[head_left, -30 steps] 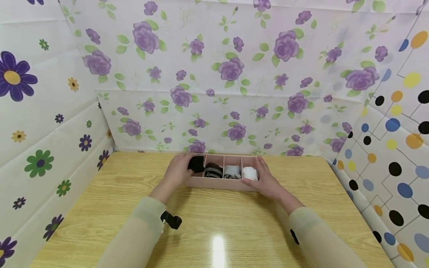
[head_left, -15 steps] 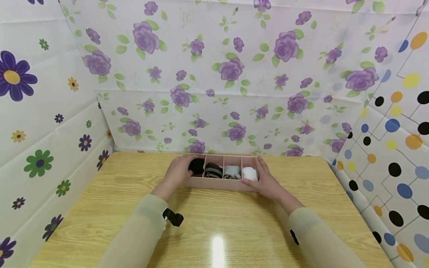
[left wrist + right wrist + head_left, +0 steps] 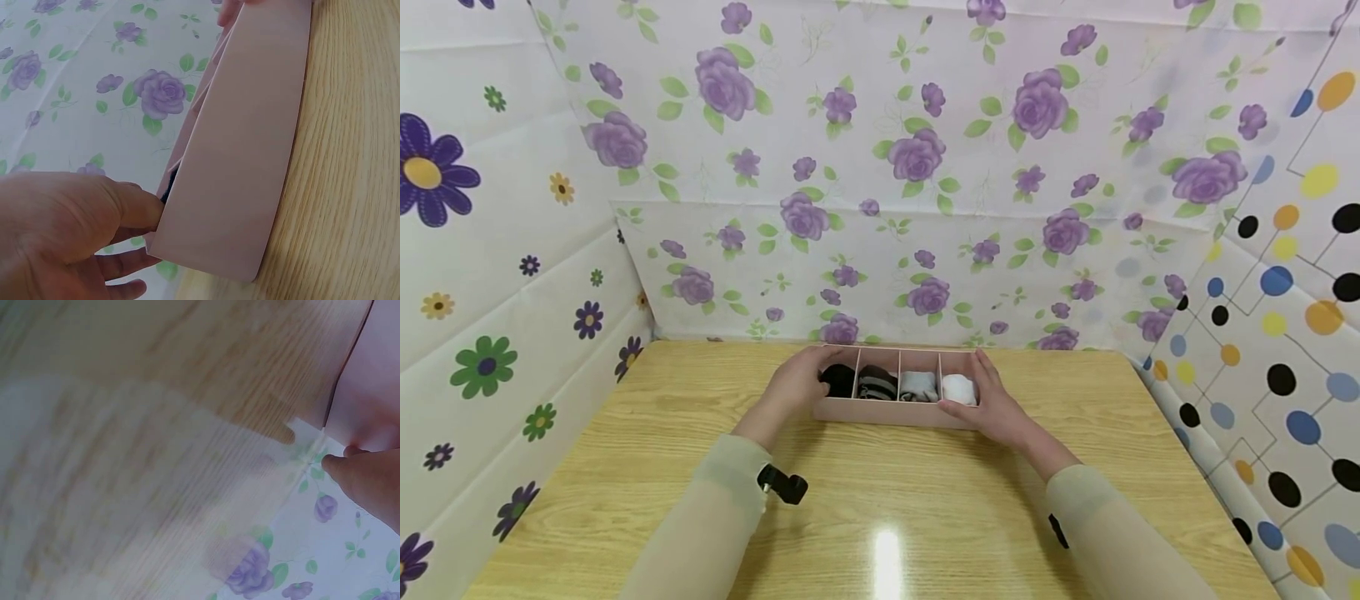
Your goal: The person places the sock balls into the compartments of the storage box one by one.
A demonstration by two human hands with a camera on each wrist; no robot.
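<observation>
A pale pink divided box (image 3: 895, 412) sits at the back of the table, with rolled socks in its compartments. From left to right lie a black sock (image 3: 838, 381), a dark striped sock (image 3: 877, 383), a light grey sock (image 3: 919, 386) and a white sock (image 3: 958, 389). My left hand (image 3: 792, 385) grips the box's left end, thumb inside beside the black sock and other fingers outside, as the left wrist view shows. My right hand (image 3: 996, 408) holds the right end, thumb at the front rim by the white sock, fingers along the end wall.
The wooden table (image 3: 820, 517) meets a flower-patterned cloth (image 3: 880, 250) right behind the box. Patterned cloths also rise on the left (image 3: 497, 275) and right sides. A small black device (image 3: 782, 483) is worn on the left wrist.
The black sock has gone lower and forward in the left compartment. My left hand has shifted slightly with it; the right hand stays at the box's right end.
</observation>
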